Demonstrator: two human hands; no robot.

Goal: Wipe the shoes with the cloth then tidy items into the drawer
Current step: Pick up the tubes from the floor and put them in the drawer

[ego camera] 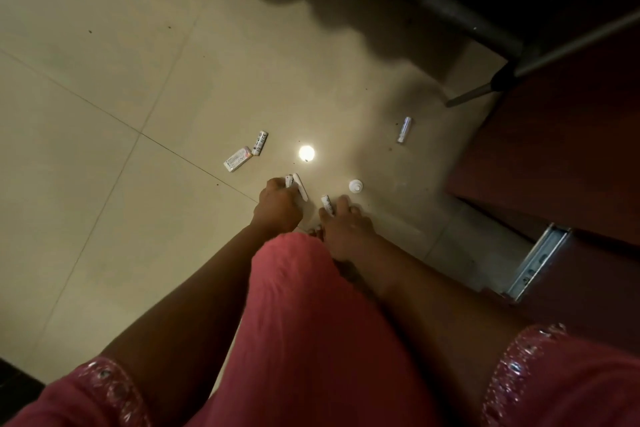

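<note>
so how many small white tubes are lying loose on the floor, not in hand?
2: one tube beside the flat box, one tube far right near the cabinet. Both hands hold others; more may be hidden.

Both hands lowered to floor: left [278, 206] fisted, right [343, 224] fingers curled

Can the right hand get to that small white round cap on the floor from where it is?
Probably yes. The white round cap lies on bare floor just beyond the right hand with nothing between them, though that hand already has a small white tube at its fingers.

Five batteries [260, 142], one small box [237, 158], one cap [355, 186]
</note>
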